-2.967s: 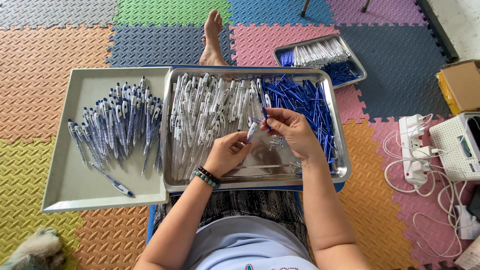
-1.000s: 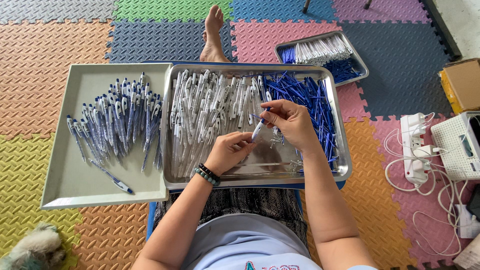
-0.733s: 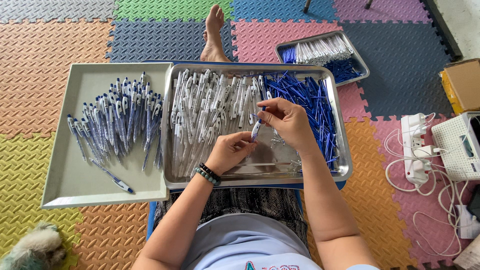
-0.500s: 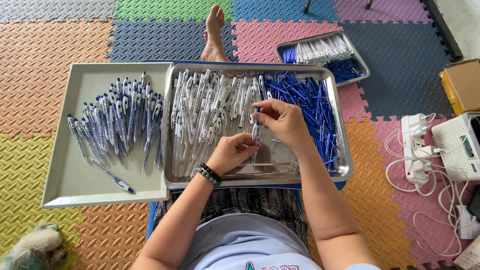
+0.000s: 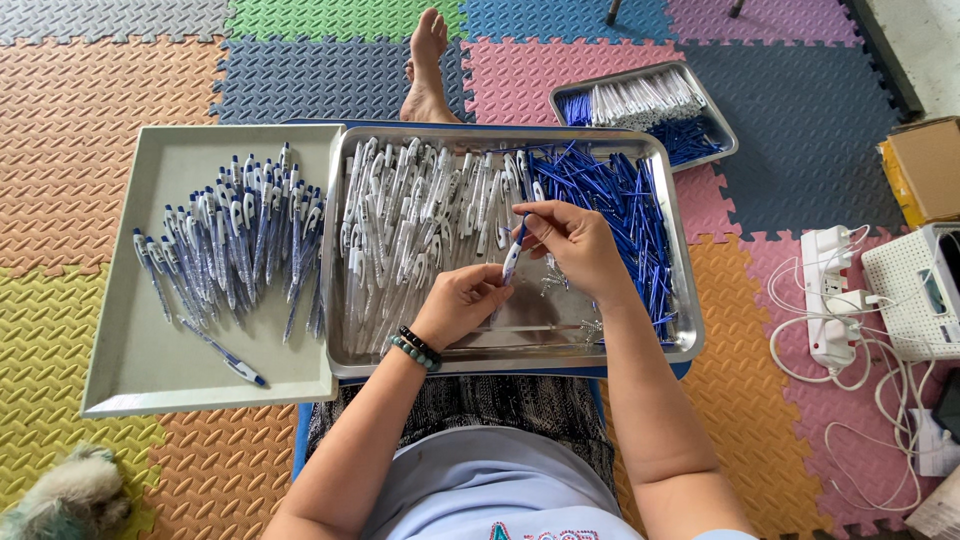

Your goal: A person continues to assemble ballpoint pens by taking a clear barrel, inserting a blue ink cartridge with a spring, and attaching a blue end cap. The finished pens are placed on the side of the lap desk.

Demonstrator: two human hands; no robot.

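Steel tray (image 5: 690, 345) over lap: right hand (image 5: 575, 245) and left hand (image 5: 462, 303) both grip one blue-and-white pen (image 5: 513, 255) above it. Finished pens (image 5: 225, 250) fan across grey tray (image 5: 130, 375) at left; white barrels (image 5: 415, 225), blue refills (image 5: 610, 200) heaped, unassembled.

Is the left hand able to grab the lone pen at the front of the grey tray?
Probably yes. The left hand sits over the metal tray, near the grey tray. The lone pen lies apart from the pile, nothing covering it. But that hand is pinching a pen part.
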